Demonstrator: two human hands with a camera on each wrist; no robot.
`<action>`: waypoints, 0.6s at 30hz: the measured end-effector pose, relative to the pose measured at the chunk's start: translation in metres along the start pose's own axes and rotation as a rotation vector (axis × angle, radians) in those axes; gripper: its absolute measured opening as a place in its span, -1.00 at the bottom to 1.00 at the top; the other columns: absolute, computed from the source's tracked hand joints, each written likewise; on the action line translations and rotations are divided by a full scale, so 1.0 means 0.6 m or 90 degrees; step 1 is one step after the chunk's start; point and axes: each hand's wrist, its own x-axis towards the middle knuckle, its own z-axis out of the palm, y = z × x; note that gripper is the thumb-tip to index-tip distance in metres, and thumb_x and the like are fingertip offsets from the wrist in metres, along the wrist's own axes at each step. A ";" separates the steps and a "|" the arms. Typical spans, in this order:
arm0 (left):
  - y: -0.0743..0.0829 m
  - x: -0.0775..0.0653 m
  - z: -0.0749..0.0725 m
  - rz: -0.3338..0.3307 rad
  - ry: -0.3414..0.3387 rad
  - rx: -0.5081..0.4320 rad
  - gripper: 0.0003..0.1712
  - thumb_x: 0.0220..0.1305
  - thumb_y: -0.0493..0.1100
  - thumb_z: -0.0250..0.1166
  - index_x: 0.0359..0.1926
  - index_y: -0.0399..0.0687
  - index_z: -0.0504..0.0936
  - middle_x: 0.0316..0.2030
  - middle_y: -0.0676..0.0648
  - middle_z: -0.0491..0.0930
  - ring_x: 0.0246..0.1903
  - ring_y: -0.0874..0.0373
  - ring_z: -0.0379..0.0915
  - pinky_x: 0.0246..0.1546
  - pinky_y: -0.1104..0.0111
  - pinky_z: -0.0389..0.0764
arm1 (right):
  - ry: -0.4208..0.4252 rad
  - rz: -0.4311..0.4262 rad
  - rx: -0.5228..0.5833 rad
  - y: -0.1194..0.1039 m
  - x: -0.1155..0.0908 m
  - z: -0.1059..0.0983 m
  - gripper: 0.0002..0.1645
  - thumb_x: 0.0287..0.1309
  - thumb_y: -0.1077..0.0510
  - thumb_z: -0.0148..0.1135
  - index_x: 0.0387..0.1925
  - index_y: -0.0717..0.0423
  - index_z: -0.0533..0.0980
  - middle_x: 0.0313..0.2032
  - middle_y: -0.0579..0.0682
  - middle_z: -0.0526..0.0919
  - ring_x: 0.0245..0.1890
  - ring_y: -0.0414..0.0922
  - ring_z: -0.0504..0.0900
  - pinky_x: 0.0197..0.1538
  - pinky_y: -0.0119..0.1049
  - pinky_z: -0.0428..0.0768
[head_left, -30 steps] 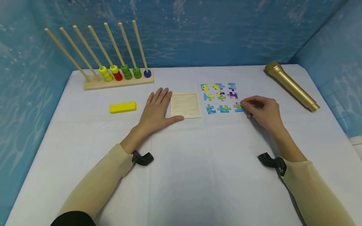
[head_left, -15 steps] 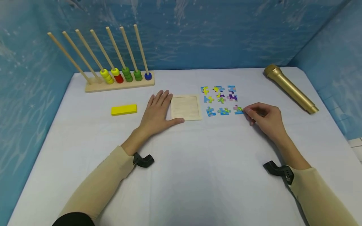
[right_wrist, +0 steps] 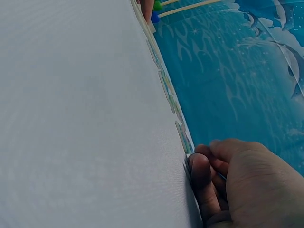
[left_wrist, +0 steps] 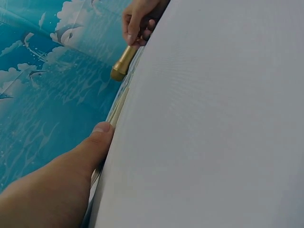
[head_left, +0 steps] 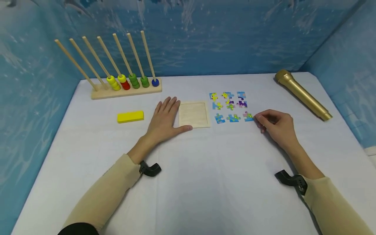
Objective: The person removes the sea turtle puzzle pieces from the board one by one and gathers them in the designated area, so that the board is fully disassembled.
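My left hand (head_left: 163,120) rests flat on the table with its fingers spread, against the left side of a shallow square wooden puzzle tray (head_left: 194,115). Its thumb lies along the tray's near left corner. To the right of the tray, colourful jigsaw pieces (head_left: 233,118) lie in rows of blue, yellow, green and purple. My right hand (head_left: 276,125) has loosely curled fingers, with the tips right at the outer edge of the near-right jigsaw piece (head_left: 248,116). In the right wrist view, the thumb and fingers stand just past the end of the piece row, nothing showing between them.
A wooden bead abacus (head_left: 126,93) with tall pegs and coloured beads stands at the back left. In front of it lies a yellow block (head_left: 130,117). A gold microphone (head_left: 302,94) lies at the back right. Blue printed cloth walls (head_left: 223,39) border the white table.
The right hand has drawn slightly right and nearer, off the near-right jigsaw piece, whose picture shows more fully. The left hand keeps its place by the tray; the head view has tilted slightly up.
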 end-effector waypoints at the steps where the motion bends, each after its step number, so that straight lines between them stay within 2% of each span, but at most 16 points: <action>1: -0.001 0.001 0.000 0.002 0.000 -0.001 0.30 0.20 0.62 0.21 0.69 -0.05 0.06 0.69 -0.11 -0.03 0.69 -0.06 -0.26 0.68 -0.04 -0.27 | 0.003 0.002 -0.003 0.000 0.000 0.001 -0.79 0.43 0.18 0.33 -0.09 0.28 0.72 -0.40 0.08 0.70 -0.60 -0.26 0.53 -0.38 -0.61 0.43; 12: -0.004 -0.005 0.018 0.005 -0.004 -0.013 0.29 0.24 0.61 0.20 0.69 -0.09 0.05 0.69 -0.13 -0.01 0.69 -0.07 -0.25 0.68 -0.04 -0.26 | 0.013 0.019 -0.005 0.005 -0.009 0.011 -0.78 0.42 0.10 0.38 -0.13 0.19 0.75 -0.41 0.10 0.72 -0.62 -0.22 0.56 -0.41 -0.59 0.47; 18: 0.001 -0.013 0.031 0.007 0.029 -0.042 0.13 0.38 0.53 0.11 0.68 -0.07 0.11 0.67 -0.15 0.06 0.68 -0.08 -0.18 0.67 -0.07 -0.23 | 0.016 0.013 -0.004 0.005 -0.013 0.002 -0.79 0.43 0.14 0.36 -0.11 0.23 0.74 -0.45 0.12 0.70 -0.64 -0.22 0.55 -0.45 -0.58 0.50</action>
